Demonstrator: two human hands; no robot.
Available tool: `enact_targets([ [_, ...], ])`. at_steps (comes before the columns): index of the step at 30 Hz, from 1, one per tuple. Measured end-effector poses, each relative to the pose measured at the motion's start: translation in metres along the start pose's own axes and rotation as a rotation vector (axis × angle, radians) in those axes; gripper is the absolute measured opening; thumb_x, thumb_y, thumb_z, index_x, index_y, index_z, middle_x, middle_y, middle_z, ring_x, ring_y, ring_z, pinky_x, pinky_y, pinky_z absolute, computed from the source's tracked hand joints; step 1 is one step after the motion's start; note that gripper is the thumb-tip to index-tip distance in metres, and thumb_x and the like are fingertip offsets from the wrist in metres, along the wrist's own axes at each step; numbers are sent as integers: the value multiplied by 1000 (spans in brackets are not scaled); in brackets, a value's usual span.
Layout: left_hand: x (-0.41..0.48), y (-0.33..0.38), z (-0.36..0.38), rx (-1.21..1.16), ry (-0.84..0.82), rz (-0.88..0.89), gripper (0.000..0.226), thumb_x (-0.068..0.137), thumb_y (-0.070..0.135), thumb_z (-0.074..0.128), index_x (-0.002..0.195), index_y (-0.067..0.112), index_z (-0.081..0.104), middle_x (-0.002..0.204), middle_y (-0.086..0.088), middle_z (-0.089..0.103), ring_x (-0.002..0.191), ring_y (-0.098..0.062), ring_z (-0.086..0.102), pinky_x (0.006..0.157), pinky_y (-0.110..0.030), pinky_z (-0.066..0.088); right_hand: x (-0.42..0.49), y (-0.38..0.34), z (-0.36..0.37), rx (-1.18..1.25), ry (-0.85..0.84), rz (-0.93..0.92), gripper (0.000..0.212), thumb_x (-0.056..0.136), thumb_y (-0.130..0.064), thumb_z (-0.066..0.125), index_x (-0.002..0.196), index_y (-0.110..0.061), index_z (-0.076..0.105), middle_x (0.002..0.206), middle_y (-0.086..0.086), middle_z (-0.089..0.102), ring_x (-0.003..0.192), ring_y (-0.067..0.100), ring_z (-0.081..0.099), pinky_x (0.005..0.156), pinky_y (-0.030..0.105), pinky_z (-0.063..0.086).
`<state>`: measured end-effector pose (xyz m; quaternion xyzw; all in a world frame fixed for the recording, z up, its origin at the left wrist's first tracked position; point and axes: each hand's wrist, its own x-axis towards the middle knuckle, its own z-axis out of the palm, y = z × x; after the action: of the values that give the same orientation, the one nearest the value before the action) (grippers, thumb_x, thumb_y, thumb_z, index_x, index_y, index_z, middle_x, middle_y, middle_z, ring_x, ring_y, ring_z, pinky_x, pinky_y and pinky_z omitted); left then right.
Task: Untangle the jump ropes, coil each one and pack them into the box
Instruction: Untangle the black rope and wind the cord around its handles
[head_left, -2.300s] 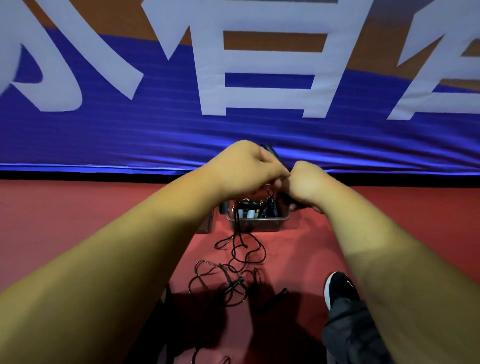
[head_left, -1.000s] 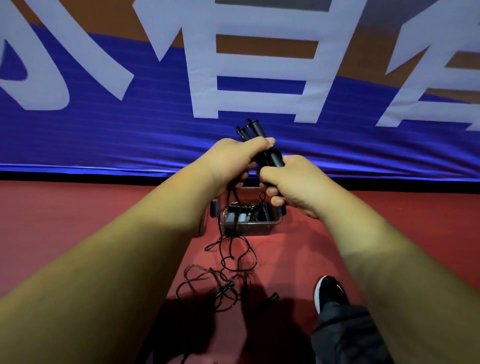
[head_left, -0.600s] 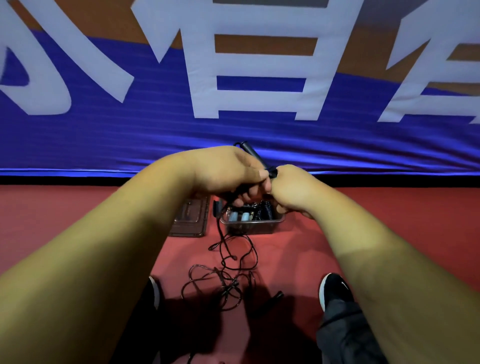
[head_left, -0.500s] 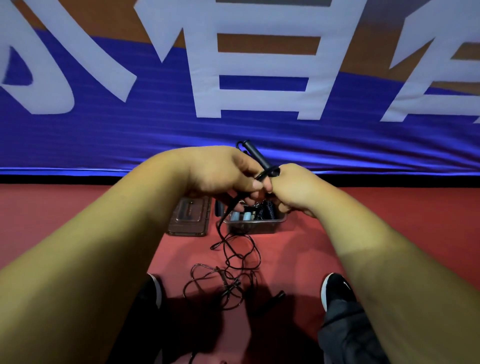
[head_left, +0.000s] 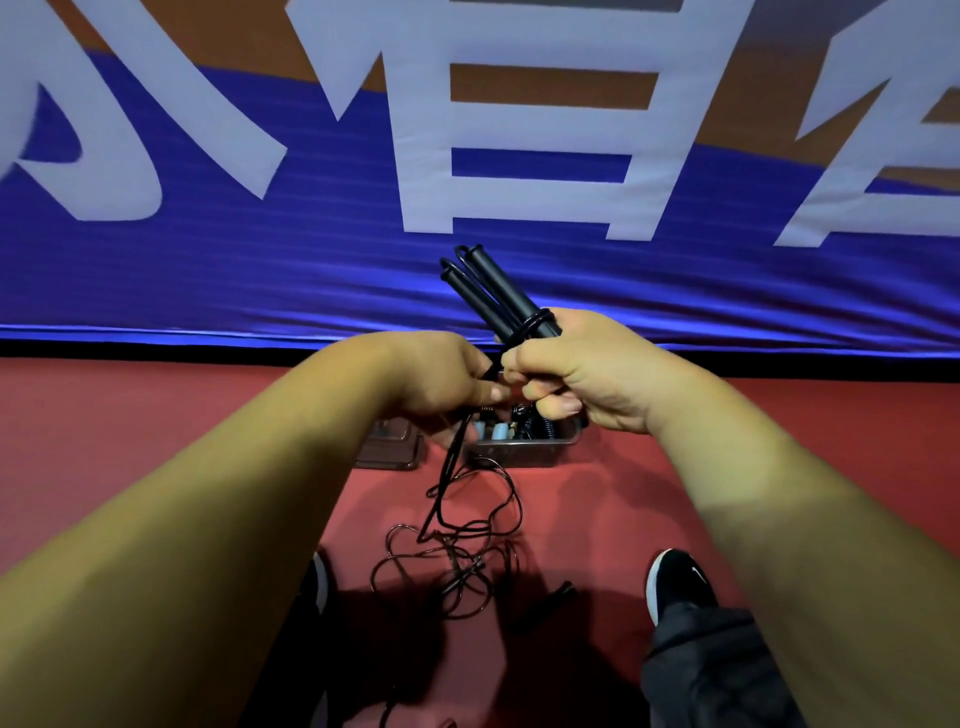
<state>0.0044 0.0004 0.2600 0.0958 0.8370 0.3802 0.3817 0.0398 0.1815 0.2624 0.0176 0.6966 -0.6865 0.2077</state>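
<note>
Red floor (head_left: 156, 410): box (head_left: 524, 453), lid (head_left: 387, 453), tangled rope (head_left: 457, 564).

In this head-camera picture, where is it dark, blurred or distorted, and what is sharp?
Head view: the person's shadow darkens the floor by the shoes, hiding part of the tangled rope; the banner has smeared left letters; the wide lens swells the forearms; the handles in the right hand are sharp.

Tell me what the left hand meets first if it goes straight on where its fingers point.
The right hand, which grips the rope handles; the left hand looks almost against it, though depth is unclear.
</note>
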Motion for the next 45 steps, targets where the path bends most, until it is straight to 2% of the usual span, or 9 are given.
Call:
enact_targets([
  [4,5,-5,4,-54,-23,15,17,105,18,62,107,4,71,107,-21,76,87,-25,69,60,-23,60,-4,-2,-1,100,-50,51,22,103,-35,69,104,-19,54,74,4,51,55,7,25,48,23,12],
  [9,9,-8,3,3,31,69,7,99,17,72,96,11,75,85,-5,78,69,-10,71,59,-19,58,-9,-6,-6,140,-108,118,12,106,-22,59,99,-15,53,75,6,51,57,9,18,49,24,11],
  [12,12,-8,-1,25,87,147,3,92,15,80,93,14,77,85,-7,78,71,-12,69,72,-32,64,-15,-7,-11,120,-259,181,13,106,-17,54,97,-8,53,76,6,50,54,7,20,46,22,12],
  [15,9,-6,-12,13,135,316,23,91,-7,70,82,14,72,70,1,73,64,-3,65,64,-27,56,-21,-3,-16,92,-407,290,27,104,-15,53,79,-9,60,73,6,51,47,3,28,44,20,15],
  [19,8,-3,-23,-67,48,371,16,91,-3,70,98,8,79,108,-21,76,90,-40,74,80,-45,63,-26,-1,-19,-6,-561,416,25,99,-16,58,76,-13,67,70,6,51,45,2,31,42,19,17],
  [23,6,6,-24,-123,37,421,18,87,-7,74,96,7,79,116,-10,77,108,-41,72,95,-52,60,-26,-1,-23,-39,-606,462,11,99,-16,58,104,-11,67,73,9,49,46,5,29,42,20,18],
  [32,-2,37,-8,524,206,622,26,77,12,86,84,36,81,97,11,71,94,-7,66,91,-38,53,-20,12,-19,-371,-433,648,14,102,-15,60,92,-10,51,71,10,53,47,9,26,40,18,18],
  [36,6,34,0,755,294,699,15,80,24,85,92,31,80,90,12,63,90,-13,61,83,-40,52,-15,17,-17,-527,-250,652,20,98,-19,64,86,-6,57,67,10,54,46,11,29,38,16,23],
  [45,6,32,13,887,176,408,28,89,22,72,115,26,62,102,6,66,93,-21,60,76,-35,50,-4,23,-27,-750,153,564,25,98,-25,59,91,-2,65,64,12,58,39,17,39,48,22,39],
])
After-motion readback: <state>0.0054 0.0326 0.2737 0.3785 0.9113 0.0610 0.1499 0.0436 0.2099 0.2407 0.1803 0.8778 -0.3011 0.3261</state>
